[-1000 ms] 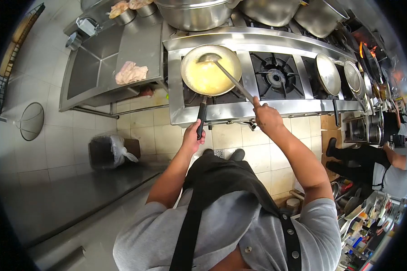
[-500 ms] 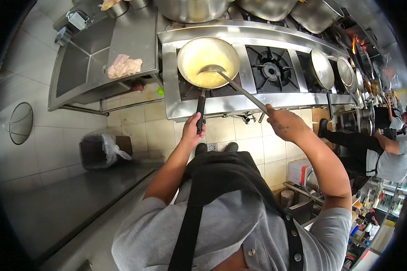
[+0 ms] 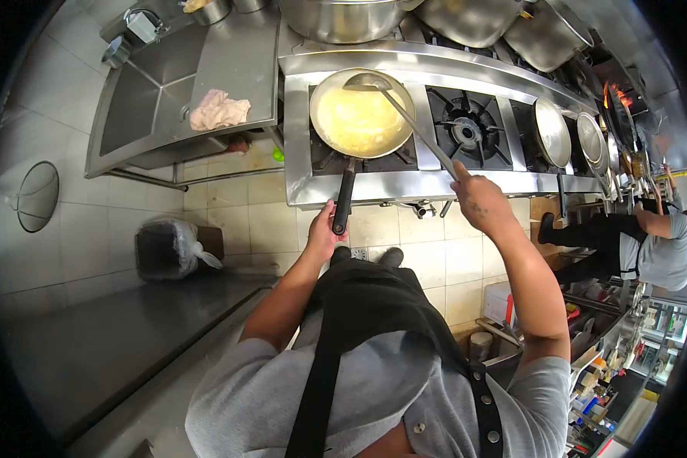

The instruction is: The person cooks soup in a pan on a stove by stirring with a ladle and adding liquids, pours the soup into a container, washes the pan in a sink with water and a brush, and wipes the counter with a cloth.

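A round pan point(image 3: 362, 146) with a pale yellow, creamy mixture point(image 3: 357, 118) sits on the left burner of the steel stove. My left hand point(image 3: 324, 231) is closed around the end of its black handle point(image 3: 344, 200), with the thumb beside it. My right hand point(image 3: 482, 201) grips the end of a long metal ladle point(image 3: 420, 130). The ladle's bowl is at the far side of the pan, over the mixture; whether it touches the mixture is hard to tell.
A bare burner point(image 3: 466, 132) is right of the pan, then another pan point(image 3: 552, 132). Large pots point(image 3: 343, 21) stand behind. A pinkish cloth point(image 3: 219, 111) lies by the sink point(image 3: 141, 99). A co-worker point(image 3: 656, 244) stands at far right, near flames point(image 3: 617, 97).
The ladle's bowl went from the far side of the pan to the near side, then back to the far edge. My right hand moved with it. My left hand stayed at the pan handle.
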`<state>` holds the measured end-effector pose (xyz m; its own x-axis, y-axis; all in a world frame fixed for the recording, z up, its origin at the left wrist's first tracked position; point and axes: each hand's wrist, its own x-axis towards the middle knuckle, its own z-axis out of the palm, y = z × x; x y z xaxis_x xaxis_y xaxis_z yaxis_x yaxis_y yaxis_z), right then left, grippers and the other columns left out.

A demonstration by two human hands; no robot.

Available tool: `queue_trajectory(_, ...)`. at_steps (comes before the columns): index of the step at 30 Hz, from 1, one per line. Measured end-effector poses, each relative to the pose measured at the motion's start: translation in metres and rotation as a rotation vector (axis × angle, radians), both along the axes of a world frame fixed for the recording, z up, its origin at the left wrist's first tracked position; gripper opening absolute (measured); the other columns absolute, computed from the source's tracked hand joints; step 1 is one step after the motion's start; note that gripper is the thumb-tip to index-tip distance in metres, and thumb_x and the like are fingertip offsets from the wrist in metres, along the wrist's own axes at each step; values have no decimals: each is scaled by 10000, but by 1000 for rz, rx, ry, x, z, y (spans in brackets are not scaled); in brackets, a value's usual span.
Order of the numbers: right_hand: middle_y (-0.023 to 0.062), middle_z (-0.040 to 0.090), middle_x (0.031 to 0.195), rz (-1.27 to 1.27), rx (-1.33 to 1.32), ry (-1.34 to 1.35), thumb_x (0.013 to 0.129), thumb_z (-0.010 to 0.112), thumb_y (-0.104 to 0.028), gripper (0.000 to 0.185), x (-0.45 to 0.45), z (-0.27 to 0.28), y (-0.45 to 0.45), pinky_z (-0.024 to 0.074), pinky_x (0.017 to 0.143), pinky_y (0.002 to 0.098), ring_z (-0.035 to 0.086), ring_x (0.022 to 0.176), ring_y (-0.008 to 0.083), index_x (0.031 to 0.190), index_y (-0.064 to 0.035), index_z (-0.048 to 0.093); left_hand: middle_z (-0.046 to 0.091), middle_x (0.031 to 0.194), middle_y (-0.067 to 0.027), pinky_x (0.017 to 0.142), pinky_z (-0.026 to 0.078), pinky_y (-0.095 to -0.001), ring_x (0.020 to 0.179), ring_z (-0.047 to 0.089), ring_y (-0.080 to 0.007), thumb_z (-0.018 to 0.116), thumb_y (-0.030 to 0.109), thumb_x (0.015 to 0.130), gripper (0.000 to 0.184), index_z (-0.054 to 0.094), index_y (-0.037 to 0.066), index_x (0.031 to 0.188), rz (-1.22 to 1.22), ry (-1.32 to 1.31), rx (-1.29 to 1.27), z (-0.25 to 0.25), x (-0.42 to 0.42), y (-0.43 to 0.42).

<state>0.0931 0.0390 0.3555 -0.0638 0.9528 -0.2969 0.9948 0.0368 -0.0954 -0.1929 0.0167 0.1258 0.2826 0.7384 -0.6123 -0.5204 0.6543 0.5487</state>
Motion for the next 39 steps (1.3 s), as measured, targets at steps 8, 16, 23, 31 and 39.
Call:
queue_trajectory(8, 256, 625, 778, -51, -59, 178, 928, 462, -187, 295, 15, -37, -2, 483, 693, 499, 616, 777, 425, 1133, 24, 470, 578, 665, -68, 477, 429, -320, 517, 552, -183, 390, 588, 918, 498, 553, 118, 944, 74, -81, -86, -37, 5, -16)
queue_trajectory(16, 293, 593, 772, -150, -187, 581, 912, 486, -113, 228, 20, -8, -40, 456, 669, 488, 577, 791, 470, 1072, 46, 516, 611, 732, -71, 548, 477, -361, 568, 575, -191, 421, 560, 895, 561, 524, 54, 1115, -88, 17, -354, -90, 47, -25)
queue_trajectory(23, 267, 597, 732, -162, -245, 565, 919, 518, -180, 348, 37, -27, -63, 477, 596, 462, 594, 656, 435, 1196, 28, 482, 570, 1098, -184, 829, 476, -512, 908, 599, -337, 395, 401, 969, 440, 406, 59, 1244, 80, -71, -495, -203, 140, -4)
queue_trajectory(31, 232, 617, 774, -103, -40, 639, 876, 601, -180, 450, 75, -63, -85, 491, 570, 464, 615, 638, 391, 1272, -2, 482, 630, 862, -49, 611, 489, -313, 764, 590, -187, 564, 256, 876, 183, 603, 88, 936, 509, -566, -215, -342, 198, 39)
queue_trajectory(39, 209, 605, 728, -89, -51, 496, 901, 556, -233, 456, 105, -93, -79, 491, 551, 459, 603, 593, 387, 1290, -13, 467, 639, 1000, -87, 836, 492, -383, 891, 602, -215, 515, 121, 911, 163, 587, 9, 1004, 644, -46, 21, -347, 204, 0)
